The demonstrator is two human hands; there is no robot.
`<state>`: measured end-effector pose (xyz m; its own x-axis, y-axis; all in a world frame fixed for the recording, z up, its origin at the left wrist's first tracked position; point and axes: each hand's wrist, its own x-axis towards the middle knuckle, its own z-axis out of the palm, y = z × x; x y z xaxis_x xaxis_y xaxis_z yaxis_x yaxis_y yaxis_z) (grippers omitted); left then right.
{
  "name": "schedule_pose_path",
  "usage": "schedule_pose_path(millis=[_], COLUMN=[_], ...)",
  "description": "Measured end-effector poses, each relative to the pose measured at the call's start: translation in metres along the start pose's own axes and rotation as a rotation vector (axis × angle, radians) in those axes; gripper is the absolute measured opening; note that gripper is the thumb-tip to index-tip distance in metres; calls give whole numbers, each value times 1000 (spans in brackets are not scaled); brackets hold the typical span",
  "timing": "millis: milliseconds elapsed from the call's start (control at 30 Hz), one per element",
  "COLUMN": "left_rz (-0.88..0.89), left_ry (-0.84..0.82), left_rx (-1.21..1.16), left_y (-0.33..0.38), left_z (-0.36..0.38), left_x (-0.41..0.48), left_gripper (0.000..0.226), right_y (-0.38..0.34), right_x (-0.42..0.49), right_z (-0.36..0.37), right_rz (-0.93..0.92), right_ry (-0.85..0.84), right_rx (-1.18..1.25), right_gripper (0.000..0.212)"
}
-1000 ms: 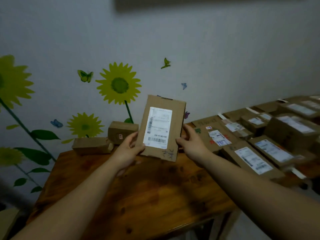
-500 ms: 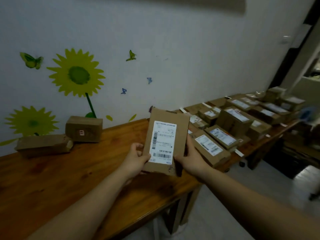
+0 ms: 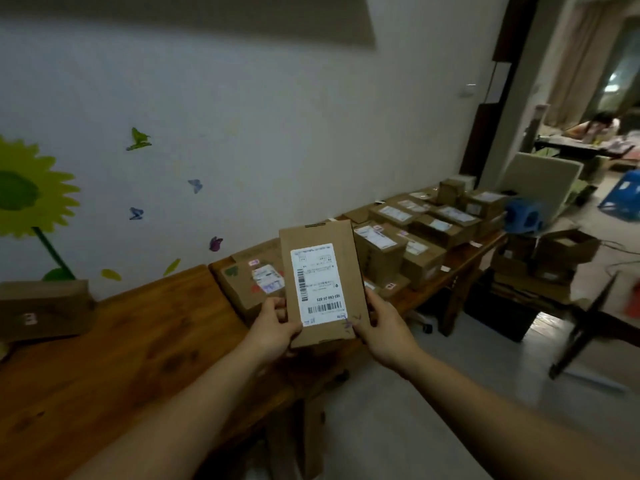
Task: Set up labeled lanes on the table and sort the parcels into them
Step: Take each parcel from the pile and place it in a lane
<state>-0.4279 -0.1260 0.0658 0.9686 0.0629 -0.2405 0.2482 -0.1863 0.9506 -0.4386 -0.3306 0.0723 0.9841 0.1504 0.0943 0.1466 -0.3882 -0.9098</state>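
I hold a flat brown cardboard parcel upright over the table's front edge, its white barcode label facing me. My left hand grips its lower left edge and my right hand grips its lower right edge. Behind it on the wooden table lies a larger brown parcel with stickers. Several labelled parcels are packed together on the table's far right part. One brown box stands at the left by the wall.
A wall with sunflower and butterfly stickers runs behind the table. Open cardboard boxes and a blue object sit on the floor at the right. A dark metal stand is near. A person sits in the far room.
The view has swung right, so the left boxes slid out toward the frame edge and the far parcels and doorway came into sight. Both hands keep the same parcel, now tilted slightly left.
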Motion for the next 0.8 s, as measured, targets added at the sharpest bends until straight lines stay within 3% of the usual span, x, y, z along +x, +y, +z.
schedule_pose_path(millis=[200,533,800], left_rz=[78,168,199], left_ry=[-68,-149,-192], left_rx=[75,97,187], left_y=[27,62,97], left_z=[127,238,291], left_x=[28,91,210], left_gripper=[80,78,79], right_y=[60,114,158], right_x=[5,48,161], right_z=[-111,-207,-267], right_rz=[15,51,77], right_ry=[112,160,181], right_rx=[-138,-41,-170], right_gripper=[60,63,64])
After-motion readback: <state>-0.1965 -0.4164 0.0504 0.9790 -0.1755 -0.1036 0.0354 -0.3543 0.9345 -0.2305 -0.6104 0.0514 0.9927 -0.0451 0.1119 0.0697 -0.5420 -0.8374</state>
